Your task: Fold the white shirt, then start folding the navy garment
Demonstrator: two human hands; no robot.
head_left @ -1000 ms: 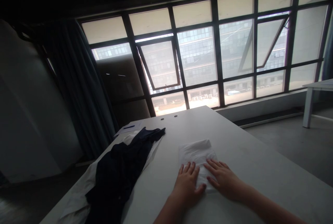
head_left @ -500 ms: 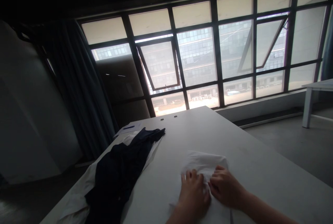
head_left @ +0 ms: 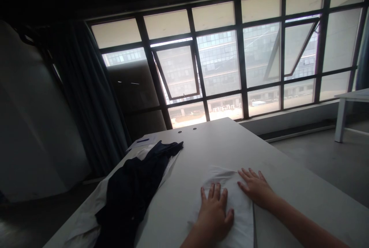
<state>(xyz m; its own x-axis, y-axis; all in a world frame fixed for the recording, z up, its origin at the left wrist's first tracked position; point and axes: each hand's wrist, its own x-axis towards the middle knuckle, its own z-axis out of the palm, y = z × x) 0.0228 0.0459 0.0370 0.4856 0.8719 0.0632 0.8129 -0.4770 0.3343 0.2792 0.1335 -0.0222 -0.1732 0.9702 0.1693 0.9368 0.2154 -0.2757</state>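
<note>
A white cloth (head_left: 240, 217) lies on the white table (head_left: 213, 140), with a few wrinkles toward its far end. My left hand (head_left: 213, 209) rests on the cloth, fingers spread and palm down. At the cloth's right edge, near its far corner, my right hand (head_left: 256, 187) lies flat with its fingers apart. Neither hand grips anything. To the left, a dark garment (head_left: 135, 186) is spread lengthwise over white fabric (head_left: 89, 215) along the table's left side.
Paper with a dark pen (head_left: 143, 140) on it is at the table's far left corner. Two round holes (head_left: 180, 132) are near the far edge. Windows and a dark curtain (head_left: 92, 102) stand beyond. Another white table (head_left: 341, 117) is at the right.
Both hands have opened and spread flat. My right hand has moved slightly right and away from me, off the cloth's middle to its edge. The cloth's far right corner looks shifted or folded down.
</note>
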